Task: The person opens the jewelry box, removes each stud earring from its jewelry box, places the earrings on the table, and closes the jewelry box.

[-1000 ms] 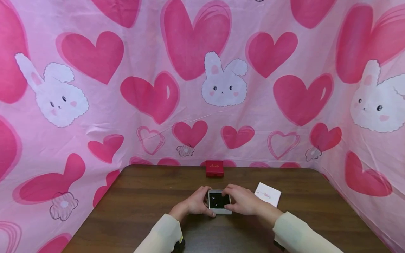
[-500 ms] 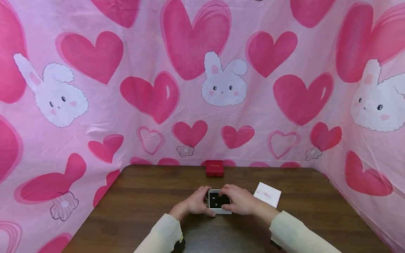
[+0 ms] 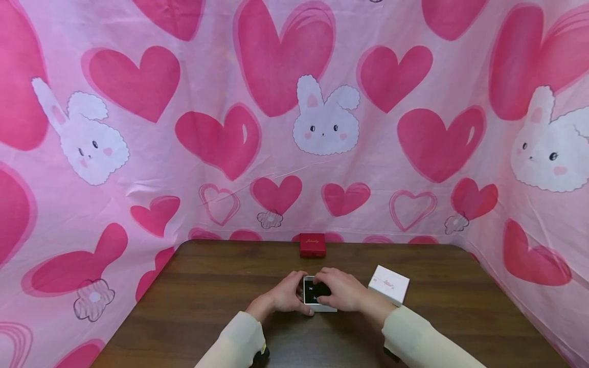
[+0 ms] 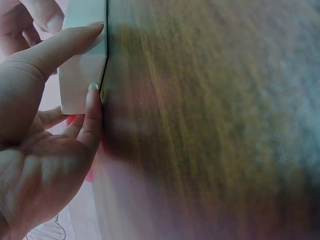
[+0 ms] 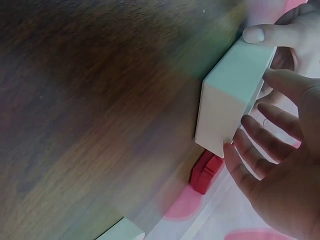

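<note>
Because the two stars (image 3: 310,289) on the black pad (image 3: 320,290) look so tiny, they could be easy to lose: if the right grip (image 3: 345,290) brushed them too hard, one might pop off and skip onto the table (image 3: 221,276). I think the pad might tip up too, if it got pushed down at just one edge. If the left grip (image 3: 287,296) went slack, the white box (image 3: 324,308) could slide or turn around. Also, the right sleeve (image 3: 418,329) is very near the white lid (image 3: 391,286), so a swing outward could bump it. The white box sits on the table between the two grips, with its top uncovered and the pad inside. The left grip is closed around the left end of the box, with the thumb along the near wall and the little finger on the left side. The right grip looks loose, with thumb and fingers spread apart at the top of the box, and I see nothing held there. I cannot tell if they touch the pad. The stars lie on the left part of the pad, just beside the right fingertips.
</note>
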Tool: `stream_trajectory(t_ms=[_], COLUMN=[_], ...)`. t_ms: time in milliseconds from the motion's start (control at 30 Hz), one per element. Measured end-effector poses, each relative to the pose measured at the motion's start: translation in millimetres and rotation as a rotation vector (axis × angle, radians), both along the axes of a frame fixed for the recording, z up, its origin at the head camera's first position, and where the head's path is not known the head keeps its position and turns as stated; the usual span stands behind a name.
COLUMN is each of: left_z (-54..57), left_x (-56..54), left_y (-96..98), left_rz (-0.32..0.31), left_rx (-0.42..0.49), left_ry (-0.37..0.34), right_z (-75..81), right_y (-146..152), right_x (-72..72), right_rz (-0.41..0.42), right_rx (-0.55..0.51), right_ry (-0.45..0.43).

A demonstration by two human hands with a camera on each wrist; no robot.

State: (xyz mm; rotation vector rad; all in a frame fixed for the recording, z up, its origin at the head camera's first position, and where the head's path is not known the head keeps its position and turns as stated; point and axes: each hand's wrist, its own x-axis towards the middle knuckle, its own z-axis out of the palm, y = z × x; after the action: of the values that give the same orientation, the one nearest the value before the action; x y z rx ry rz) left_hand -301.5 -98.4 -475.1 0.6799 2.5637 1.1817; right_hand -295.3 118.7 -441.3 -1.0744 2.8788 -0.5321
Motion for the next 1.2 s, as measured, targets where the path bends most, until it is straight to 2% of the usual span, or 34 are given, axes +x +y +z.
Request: stream_trajectory(t_ms=[400,733,1200], left_z=[1.6,1.6,0.9], left_x=[0.9,0.5,0.8], left_y=[-0.6,-0.6,-0.3], left_rz=[0.002,0.004,0.005], left_rx=[-0.001,0.010,0.006], left_ry=[-0.003,-0.005,-0.002], right_z=[-4.8,-13.3,-19.2], right_y=[-1.9,-3.6,-5.0], right_x=[-5.4,-6.1,-9.5], right_rz=[-0.024,-0.012,0.008], right_rx=[-0.001,0.036,0.023], right_ry=[0.010,0.067,0.082])
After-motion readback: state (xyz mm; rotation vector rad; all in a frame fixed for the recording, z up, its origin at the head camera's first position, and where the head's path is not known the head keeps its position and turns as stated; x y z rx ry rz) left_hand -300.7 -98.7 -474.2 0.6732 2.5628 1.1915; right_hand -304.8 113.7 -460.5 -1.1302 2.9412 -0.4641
